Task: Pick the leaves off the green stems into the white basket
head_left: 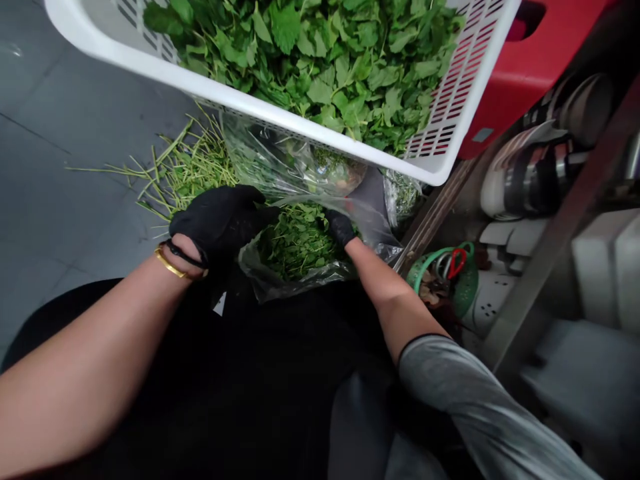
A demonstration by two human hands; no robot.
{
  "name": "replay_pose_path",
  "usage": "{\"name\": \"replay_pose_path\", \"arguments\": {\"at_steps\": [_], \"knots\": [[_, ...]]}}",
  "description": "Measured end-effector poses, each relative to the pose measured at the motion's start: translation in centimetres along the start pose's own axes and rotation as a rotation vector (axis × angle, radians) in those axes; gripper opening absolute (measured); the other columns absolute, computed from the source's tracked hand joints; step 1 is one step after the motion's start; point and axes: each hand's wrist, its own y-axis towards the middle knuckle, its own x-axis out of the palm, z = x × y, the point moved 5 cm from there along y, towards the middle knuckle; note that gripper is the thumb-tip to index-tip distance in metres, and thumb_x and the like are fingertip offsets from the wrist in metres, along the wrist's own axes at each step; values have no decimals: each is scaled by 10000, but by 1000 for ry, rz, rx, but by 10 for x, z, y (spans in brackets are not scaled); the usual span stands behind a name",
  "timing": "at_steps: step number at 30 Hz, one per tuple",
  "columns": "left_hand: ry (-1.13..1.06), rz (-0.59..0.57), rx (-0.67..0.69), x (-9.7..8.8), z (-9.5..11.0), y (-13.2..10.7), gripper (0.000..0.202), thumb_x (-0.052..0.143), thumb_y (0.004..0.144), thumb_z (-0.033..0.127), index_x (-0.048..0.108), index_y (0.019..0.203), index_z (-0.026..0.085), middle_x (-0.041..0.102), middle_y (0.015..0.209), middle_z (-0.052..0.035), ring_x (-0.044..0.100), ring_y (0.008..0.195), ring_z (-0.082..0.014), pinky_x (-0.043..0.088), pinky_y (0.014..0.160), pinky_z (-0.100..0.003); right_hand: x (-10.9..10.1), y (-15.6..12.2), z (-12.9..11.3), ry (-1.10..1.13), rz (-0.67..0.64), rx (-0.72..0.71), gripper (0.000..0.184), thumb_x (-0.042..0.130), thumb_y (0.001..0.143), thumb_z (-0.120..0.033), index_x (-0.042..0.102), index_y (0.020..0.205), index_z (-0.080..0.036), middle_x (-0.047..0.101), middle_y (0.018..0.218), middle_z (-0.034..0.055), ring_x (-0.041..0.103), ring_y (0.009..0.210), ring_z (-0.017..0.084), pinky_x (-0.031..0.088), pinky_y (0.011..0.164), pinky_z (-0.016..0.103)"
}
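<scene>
An opened clear plastic bag (330, 275) full of green leafy herbs (300, 243) lies close against my body. My left hand (220, 217), in a black glove, is closed at the bag's left rim, its fingertips pointing in over the herbs. My right hand (341, 228), also black-gloved, reaches into the bag on the right side; its fingers are mostly hidden among the leaves and plastic. Just beyond my left hand, a loose pile of cut stems (200, 167) spreads over the grey floor.
A white slotted basket (430, 175) heaped with leaves (325, 67) stands ahead, above another clear bag (270, 157) of greens. To the right are a red plastic container (525, 87), a metal shelf with stacked dishes (520, 173), and a green basket (467, 287) holding red-handled scissors (457, 263).
</scene>
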Motion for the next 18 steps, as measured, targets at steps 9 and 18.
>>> {"name": "replay_pose_path", "arguments": {"at_steps": [9, 18], "knots": [[-28, 2, -30, 2, -2, 3, 531, 603, 964, 612, 762, 1312, 244, 776, 1256, -83, 695, 1203, -361, 526, 1058, -478, 23, 41, -6, -9, -120, 167, 643, 735, 917, -333, 541, 1467, -63, 646, 1437, 242, 665, 1296, 329, 526, 1090, 414], [-40, -15, 26, -3, 6, -4, 502, 611, 977, 574, 744, 1341, 254, 776, 1259, -60, 682, 1237, -344, 510, 1091, -455, 32, -23, -20, -100, -145, -34, 410, 543, 992, -165, 662, 1369, -58, 674, 1389, 251, 630, 1333, 331, 473, 1138, 436]]}}
